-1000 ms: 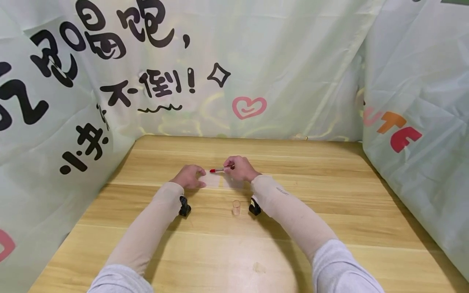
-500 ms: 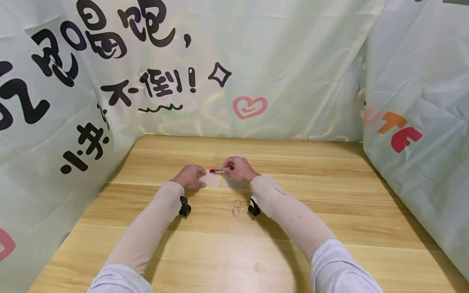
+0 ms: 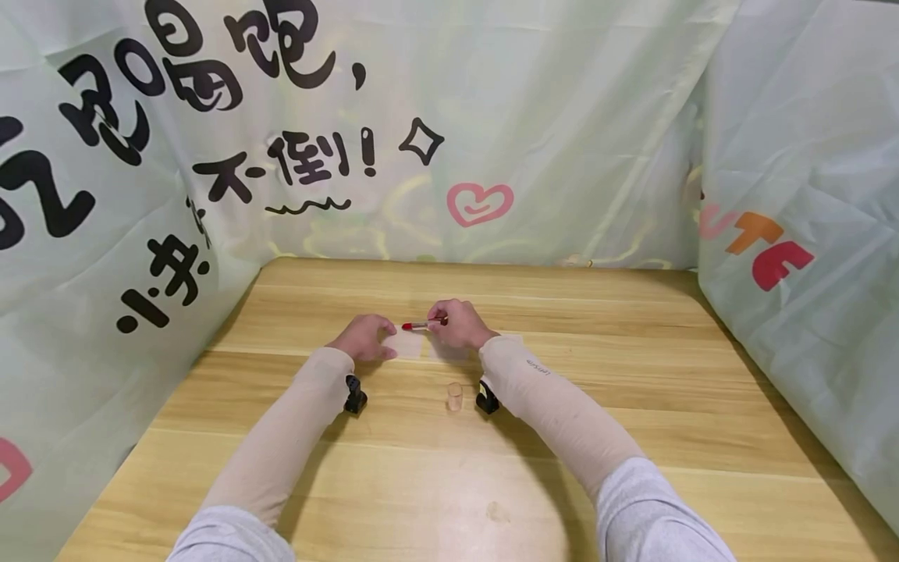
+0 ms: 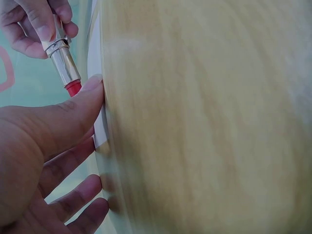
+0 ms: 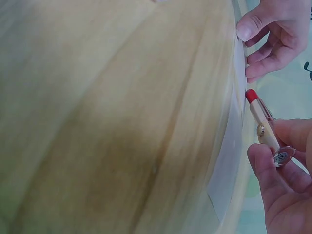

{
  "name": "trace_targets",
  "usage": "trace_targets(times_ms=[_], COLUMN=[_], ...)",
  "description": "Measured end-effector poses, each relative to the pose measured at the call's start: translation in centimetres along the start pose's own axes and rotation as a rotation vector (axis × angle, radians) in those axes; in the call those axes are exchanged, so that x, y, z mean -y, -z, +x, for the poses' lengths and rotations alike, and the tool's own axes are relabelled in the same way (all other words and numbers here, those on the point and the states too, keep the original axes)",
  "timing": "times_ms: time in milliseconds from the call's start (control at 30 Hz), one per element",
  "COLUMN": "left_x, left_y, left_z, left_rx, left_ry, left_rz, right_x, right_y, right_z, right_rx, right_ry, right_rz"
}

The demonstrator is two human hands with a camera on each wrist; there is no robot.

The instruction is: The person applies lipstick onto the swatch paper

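Note:
My right hand (image 3: 460,324) pinches a lipstick (image 3: 416,325) between thumb and fingers. Its red tip points left, just above a white piece of paper (image 3: 407,344) on the table. In the right wrist view the silvery lipstick tube (image 5: 263,117) lies along the fingers, the red end close to the paper (image 5: 226,161). My left hand (image 3: 363,339) rests at the paper's left edge, thumb and fingers spread and fairly straight. The left wrist view shows its thumb (image 4: 73,114) on the paper's edge, near the red tip. Whether tip and paper touch, I cannot tell.
A small clear cap (image 3: 455,396) stands on the wooden table (image 3: 393,484), nearer to me. Another white paper (image 3: 447,353) lies under my right hand, and a further one (image 3: 514,339) shows behind the right wrist. Printed cloth (image 3: 562,117) hangs behind and at both sides.

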State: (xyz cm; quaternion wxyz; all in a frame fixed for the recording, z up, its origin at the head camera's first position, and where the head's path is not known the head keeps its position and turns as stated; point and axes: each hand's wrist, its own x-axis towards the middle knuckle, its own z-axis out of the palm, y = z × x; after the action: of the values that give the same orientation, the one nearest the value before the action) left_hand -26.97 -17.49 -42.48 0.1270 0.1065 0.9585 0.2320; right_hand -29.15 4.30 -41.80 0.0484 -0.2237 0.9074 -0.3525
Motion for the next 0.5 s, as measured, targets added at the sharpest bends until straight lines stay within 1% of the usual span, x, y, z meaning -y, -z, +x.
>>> trace_targets(times_ms=[267,500], left_x=[0.10,0.18], left_y=[0.13,0.08], left_z=[0.24,0.26], left_rx=[0.000,0.000], left_ry=[-0.022,-0.018], left_rz=[0.028,0.019], right_x=[0.21,0.18], right_y=[0.14,0.08], right_z=[0.00,-0.12], right_rx=[0.000,0.006], right_ry=[0.006,0.014], right_rz=[-0.014,-0.008])
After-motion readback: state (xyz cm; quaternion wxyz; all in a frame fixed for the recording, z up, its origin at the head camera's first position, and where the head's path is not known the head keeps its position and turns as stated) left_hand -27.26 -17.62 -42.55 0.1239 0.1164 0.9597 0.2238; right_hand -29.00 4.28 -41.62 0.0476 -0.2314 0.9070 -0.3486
